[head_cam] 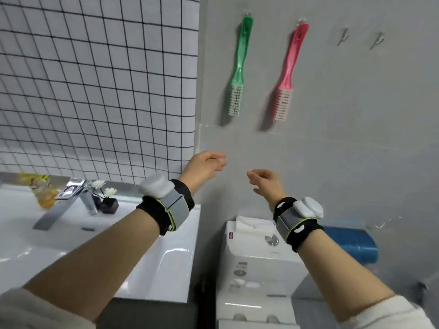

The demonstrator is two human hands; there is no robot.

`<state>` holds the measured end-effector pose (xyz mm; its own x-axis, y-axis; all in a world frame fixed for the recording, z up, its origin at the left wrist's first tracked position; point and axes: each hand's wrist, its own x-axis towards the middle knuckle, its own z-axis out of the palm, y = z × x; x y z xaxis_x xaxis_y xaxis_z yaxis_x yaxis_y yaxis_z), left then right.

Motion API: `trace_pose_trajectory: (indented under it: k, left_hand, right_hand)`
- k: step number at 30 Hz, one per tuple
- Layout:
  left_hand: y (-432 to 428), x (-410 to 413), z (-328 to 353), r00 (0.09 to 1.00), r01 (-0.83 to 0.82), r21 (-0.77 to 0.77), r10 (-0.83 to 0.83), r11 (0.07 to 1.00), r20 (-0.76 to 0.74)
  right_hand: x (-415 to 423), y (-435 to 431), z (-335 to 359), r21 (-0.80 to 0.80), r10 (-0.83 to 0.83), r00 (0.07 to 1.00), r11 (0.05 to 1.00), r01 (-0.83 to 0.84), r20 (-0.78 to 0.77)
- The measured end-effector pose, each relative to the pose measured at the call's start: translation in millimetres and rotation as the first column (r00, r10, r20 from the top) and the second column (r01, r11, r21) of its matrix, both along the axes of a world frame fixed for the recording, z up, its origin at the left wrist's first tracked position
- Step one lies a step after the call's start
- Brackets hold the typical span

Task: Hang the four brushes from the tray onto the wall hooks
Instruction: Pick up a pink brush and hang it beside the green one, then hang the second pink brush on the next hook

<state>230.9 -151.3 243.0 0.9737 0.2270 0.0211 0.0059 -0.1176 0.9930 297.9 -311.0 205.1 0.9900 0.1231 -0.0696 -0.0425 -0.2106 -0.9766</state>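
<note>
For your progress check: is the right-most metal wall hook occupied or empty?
Empty. The right-most metal wall hook shows bare against the grey wall; nothing hangs from it.

Grey wall (332,138): green brush (240,67) and pink brush (288,72) hang side by side on hooks; two hooks (342,36) bare toward right edge.

You had a translucent green brush (240,65) and a pink brush (288,72) — both white-bristled — against a plain grey wall (344,138). Beside it ran white tiles (95,79) gridded with black lines. Your wristbands (166,207) were black and grey, edged yellow-green — the blue tray (354,241) sat low.
</note>
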Motion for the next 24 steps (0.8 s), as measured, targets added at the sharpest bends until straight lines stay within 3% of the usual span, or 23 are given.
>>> trace_pose_trajectory:
  k: [6,12,17,21,24]
  left_hand:
    - [64,-84,-98,0.963,-0.187,-0.028,0.178,0.982,-0.200]
    - [111,-173,-180,0.876,-0.323,0.056,0.321,0.945,-0.359]
    - [135,-233,-223,0.788,-0.355,0.252,0.433,0.900,-0.438]
    - [138,-264,-247,0.749,-0.268,0.299,0.393,0.916,-0.533]
    - [139,-268,-252,0.742,-0.229,0.247,0.333,0.942,-0.582]
  right_hand:
    - [-78,38,-87,-0.048,0.181,0.972,0.981,-0.190,-0.153]
    - [-149,65,-163,-0.089,0.368,0.865,0.903,-0.420,-0.342]
    - [-187,69,-203,-0.173,0.426,0.799,0.828,-0.534,-0.424]
    - [-204,71,-220,-0.241,0.425,0.798,0.797,-0.554,-0.427]
    - [-206,73,-221,-0.254,0.434,0.801,0.790,-0.558,-0.412]
